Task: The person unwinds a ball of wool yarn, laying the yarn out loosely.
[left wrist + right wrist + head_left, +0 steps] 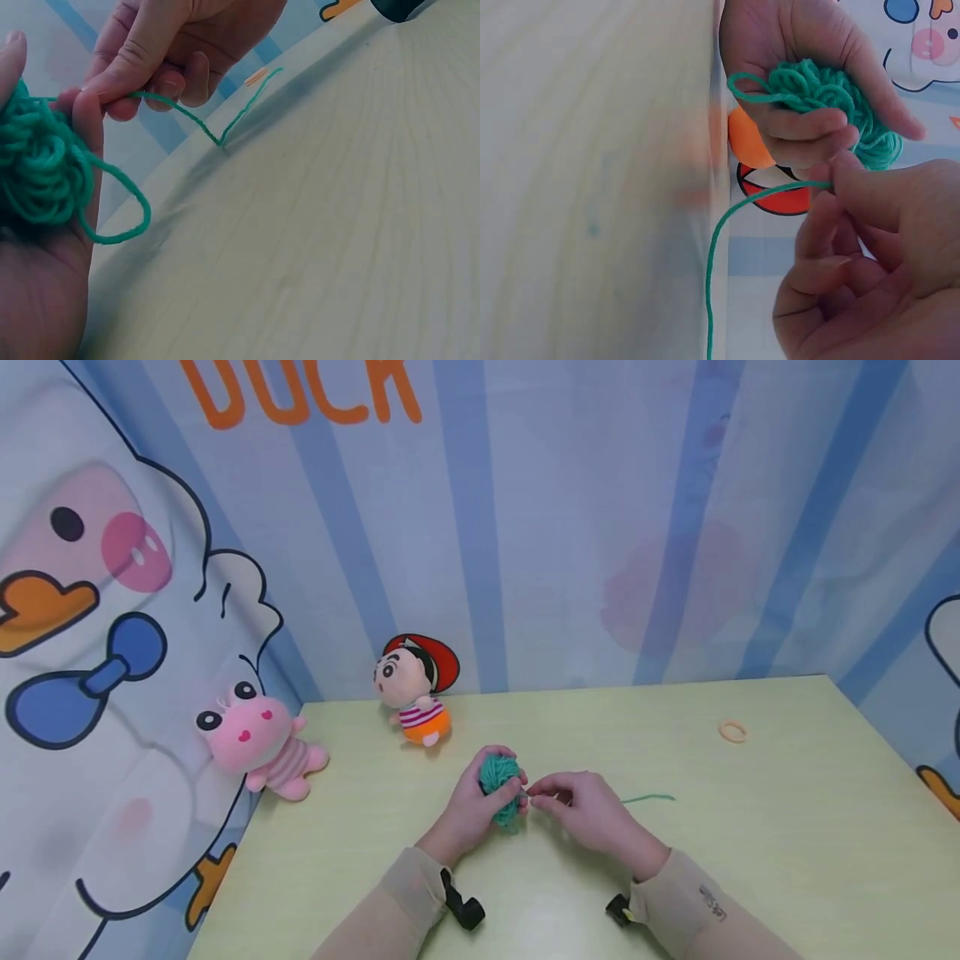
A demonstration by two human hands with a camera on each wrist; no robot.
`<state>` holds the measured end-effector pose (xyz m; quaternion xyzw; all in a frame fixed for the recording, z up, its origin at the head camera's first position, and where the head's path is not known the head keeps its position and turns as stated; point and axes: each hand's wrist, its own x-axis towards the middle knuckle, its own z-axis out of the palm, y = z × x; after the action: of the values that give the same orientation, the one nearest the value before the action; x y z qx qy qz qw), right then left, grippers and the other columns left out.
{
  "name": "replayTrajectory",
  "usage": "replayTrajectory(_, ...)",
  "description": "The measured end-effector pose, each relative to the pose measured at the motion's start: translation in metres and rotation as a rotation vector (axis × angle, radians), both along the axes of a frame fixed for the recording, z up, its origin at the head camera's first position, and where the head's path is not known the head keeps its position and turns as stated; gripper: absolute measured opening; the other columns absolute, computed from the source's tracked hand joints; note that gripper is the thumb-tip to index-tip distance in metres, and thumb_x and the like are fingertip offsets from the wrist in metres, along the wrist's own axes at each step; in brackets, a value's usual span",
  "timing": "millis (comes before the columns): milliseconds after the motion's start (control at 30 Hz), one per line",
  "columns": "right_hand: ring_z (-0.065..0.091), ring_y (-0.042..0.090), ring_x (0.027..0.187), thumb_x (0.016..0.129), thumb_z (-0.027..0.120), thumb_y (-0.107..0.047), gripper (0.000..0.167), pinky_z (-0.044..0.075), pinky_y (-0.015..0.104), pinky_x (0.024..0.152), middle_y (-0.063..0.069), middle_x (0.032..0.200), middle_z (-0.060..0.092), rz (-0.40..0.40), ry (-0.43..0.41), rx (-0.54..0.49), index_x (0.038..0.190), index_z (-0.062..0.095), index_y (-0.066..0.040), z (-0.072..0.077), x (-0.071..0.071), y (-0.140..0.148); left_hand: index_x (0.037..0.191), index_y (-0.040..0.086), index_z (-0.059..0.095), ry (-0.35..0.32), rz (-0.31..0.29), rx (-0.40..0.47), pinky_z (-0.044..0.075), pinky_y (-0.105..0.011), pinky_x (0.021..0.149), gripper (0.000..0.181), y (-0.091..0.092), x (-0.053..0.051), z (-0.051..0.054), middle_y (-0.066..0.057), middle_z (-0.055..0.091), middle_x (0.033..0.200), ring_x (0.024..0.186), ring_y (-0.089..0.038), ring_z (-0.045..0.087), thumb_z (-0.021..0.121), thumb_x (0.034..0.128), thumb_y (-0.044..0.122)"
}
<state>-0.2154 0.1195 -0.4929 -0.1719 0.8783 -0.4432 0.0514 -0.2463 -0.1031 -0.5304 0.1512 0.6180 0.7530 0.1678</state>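
A bundle of green yarn (498,774) sits in my left hand (467,810), whose fingers and thumb curl round it above the table. Close beside it, my right hand (588,810) pinches the yarn strand between thumb and forefinger. From that pinch the loose tail (648,797) runs out to the right; in the left wrist view the yarn tail (217,139) bends down to the table and up again. A small loop (142,217) hangs out of the bundle there. In the right wrist view, the bundle (832,97) shows many folded strands in the left palm.
The pale table (787,860) stretches to both sides. A pink plush toy (262,743) sits at the left edge, and a doll with a red cap (416,689) stands at the back. A small peach-coloured ring (732,732) lies back right. A printed curtain (562,527) hangs behind.
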Motion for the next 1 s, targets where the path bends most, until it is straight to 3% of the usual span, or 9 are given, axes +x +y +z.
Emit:
replayTrajectory(167,0.064,0.013,0.079,0.107,0.073,-0.021,0.014,0.054,0.026,0.066,0.003,0.099,0.080,-0.071,0.024,-0.006,0.114,0.082,-0.012,0.005,0.002,0.006,0.155,0.011,0.042,-0.003,0.028,-0.036,0.064,-0.030,0.084,0.050,-0.001,0.001,0.001,-0.006,0.062,0.119,0.090,-0.021,0.066,0.065,0.1096,0.011)
replayTrajectory(300,0.064,0.015,0.080,0.107,0.072,-0.021,0.013,0.054,0.027,0.067,0.006,0.100,0.079,-0.101,0.070,-0.015,0.114,0.080,-0.012,0.010,0.006,0.018,0.157,0.009,0.040,-0.019,0.002,0.043,0.065,-0.031,0.084,0.054,-0.001,0.002,0.001,-0.006,0.061,0.116,0.092,-0.020,0.069,0.062,0.1081,0.006)
replayTrajectory(400,0.064,0.014,0.079,0.107,0.073,-0.021,0.013,0.054,0.027,0.066,0.007,0.101,0.080,-0.127,0.104,-0.015,0.113,0.080,-0.012,0.009,0.007,0.029,0.150,0.005,0.043,-0.021,-0.004,0.096,0.066,-0.032,0.084,0.049,-0.001,0.004,0.002,-0.006,0.063,0.117,0.091,-0.019,0.071,0.064,0.1057,0.002)
replayTrajectory(567,0.063,0.013,0.078,0.107,0.073,-0.019,0.012,0.053,0.026,0.067,0.006,0.099,0.079,-0.176,0.133,-0.005,0.113,0.080,-0.011,0.009,0.009,0.047,0.133,0.016,0.048,-0.025,0.012,0.110,0.064,-0.027,0.083,0.040,-0.002,0.004,0.004,-0.006,0.070,0.132,0.096,-0.020,0.068,0.069,0.1024,0.000)
replayTrajectory(667,0.063,0.014,0.080,0.107,0.073,-0.020,0.014,0.053,0.026,0.066,0.007,0.100,0.079,-0.199,0.134,0.003,0.115,0.079,-0.011,0.011,0.010,0.058,0.134,0.016,0.047,-0.025,0.009,0.118,0.063,-0.028,0.082,0.044,-0.002,0.004,0.003,-0.006,0.071,0.123,0.097,-0.021,0.067,0.070,0.1012,-0.001)
replayTrajectory(767,0.063,0.015,0.082,0.108,0.072,-0.022,0.016,0.053,0.026,0.067,0.007,0.103,0.079,-0.229,0.135,0.022,0.118,0.079,-0.011,0.013,0.011,0.071,0.142,0.013,0.045,-0.028,-0.009,0.153,0.066,-0.034,0.087,0.050,-0.002,0.004,0.003,-0.006,0.061,0.115,0.096,-0.020,0.070,0.069,0.1013,-0.003)
replayTrajectory(900,0.067,0.019,0.089,0.108,0.072,-0.024,0.020,0.055,0.026,0.073,0.008,0.110,0.080,-0.281,0.159,0.065,0.122,0.079,-0.011,0.013,0.008,0.089,0.143,0.014,0.046,-0.044,-0.024,0.188,0.068,-0.037,0.089,0.048,-0.002,0.004,0.003,-0.012,0.051,0.124,0.094,-0.021,0.074,0.065,0.1029,-0.004)
replayTrajectory(1000,0.069,0.021,0.096,0.109,0.071,-0.027,0.022,0.055,0.028,0.076,0.007,0.115,0.079,-0.311,0.168,0.090,0.123,0.078,-0.011,0.012,0.007,0.101,0.135,0.017,0.050,-0.038,-0.012,0.183,0.065,-0.031,0.084,0.041,-0.002,0.004,0.003,-0.011,0.056,0.133,0.090,-0.020,0.069,0.064,0.1028,-0.004)
